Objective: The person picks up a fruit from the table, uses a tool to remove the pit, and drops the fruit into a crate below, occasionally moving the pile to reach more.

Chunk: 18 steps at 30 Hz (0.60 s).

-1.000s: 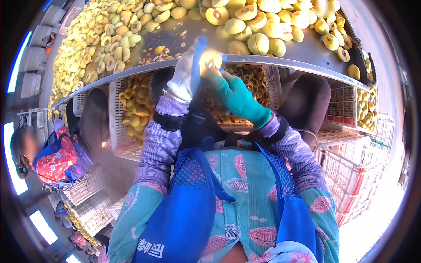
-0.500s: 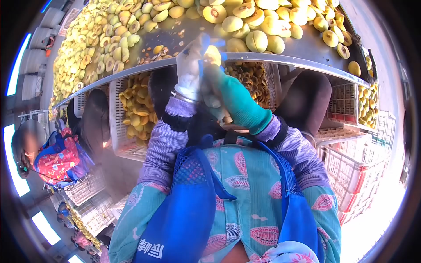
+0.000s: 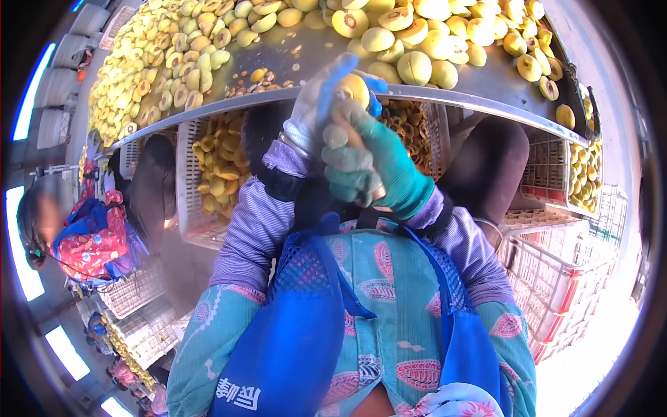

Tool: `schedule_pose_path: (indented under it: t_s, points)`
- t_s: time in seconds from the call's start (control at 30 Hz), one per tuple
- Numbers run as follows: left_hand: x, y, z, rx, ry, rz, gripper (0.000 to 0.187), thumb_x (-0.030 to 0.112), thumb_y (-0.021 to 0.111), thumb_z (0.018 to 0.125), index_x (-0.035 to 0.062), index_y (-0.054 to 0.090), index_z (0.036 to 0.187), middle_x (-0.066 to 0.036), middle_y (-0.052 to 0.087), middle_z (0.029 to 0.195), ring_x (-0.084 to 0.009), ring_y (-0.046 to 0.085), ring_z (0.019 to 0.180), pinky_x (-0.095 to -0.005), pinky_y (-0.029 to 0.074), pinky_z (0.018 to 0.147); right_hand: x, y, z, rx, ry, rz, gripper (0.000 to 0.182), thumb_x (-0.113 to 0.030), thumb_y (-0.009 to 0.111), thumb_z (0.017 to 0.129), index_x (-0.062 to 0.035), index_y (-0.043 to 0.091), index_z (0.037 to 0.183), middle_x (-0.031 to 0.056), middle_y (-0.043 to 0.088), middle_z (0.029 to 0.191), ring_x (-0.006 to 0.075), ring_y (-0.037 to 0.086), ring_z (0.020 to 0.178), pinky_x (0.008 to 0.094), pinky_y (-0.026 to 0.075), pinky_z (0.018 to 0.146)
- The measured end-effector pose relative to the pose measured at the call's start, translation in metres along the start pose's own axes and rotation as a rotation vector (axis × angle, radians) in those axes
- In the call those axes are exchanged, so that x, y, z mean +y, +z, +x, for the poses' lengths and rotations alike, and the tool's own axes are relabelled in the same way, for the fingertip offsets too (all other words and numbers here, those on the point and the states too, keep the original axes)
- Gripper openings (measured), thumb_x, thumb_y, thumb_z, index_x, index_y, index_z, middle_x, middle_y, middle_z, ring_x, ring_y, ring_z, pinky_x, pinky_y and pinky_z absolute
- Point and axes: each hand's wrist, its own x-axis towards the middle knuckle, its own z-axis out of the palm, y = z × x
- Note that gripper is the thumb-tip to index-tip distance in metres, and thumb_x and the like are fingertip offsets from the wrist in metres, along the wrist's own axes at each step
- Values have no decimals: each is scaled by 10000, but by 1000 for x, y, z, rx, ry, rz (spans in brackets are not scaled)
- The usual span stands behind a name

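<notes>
My left hand (image 3: 313, 104), in a white glove with blue fingertips, holds a yellow peach half (image 3: 356, 89) at the table's near edge. Some of its blue fingers stretch out beyond the fruit. Pressed up against it is my right hand (image 3: 365, 153) in a green glove with greyish fingers, curled round a tool with a wooden handle (image 3: 377, 192). The tool's working end is hidden by the gloves and the fruit. Just beyond my hands, cut peach halves (image 3: 415, 67) and loose pits (image 3: 260, 85) lie on the metal table (image 3: 299, 59).
A crate of peach halves (image 3: 221, 163) stands under the table at left, and darker fruit pieces (image 3: 410, 132) fill another between my knees. Stacked crates (image 3: 556, 278) stand at right. A co-worker in red patterned clothing (image 3: 90, 243) sits at left.
My right hand has turned, so its curled fingers and the wooden handle show more plainly. My left hand's blue fingers have straightened outward. The view has shifted slightly.
</notes>
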Motion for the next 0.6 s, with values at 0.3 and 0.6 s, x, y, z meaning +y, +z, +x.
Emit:
schedule_pose_path:
  t_s: [0.3,0.6]
  points:
    - [31,-128,-20,460,-443,1169,501,446,708,846,-30,712,1000,-87,706,842,-166,640,769,-319,498,722,-1,-32,-25,620,86,-68,446,-526,464,993,-103,562,887,-24,462,556,93,407,364,207,315,314]
    - [-68,-58,174,96,-439,431,565,346,854,705,-36,644,1066,-143,703,935,-238,684,844,-345,539,740,-30,22,-16,829,-450,-949,325,-412,539,990,-92,557,934,-16,505,642,82,466,468,232,383,416]
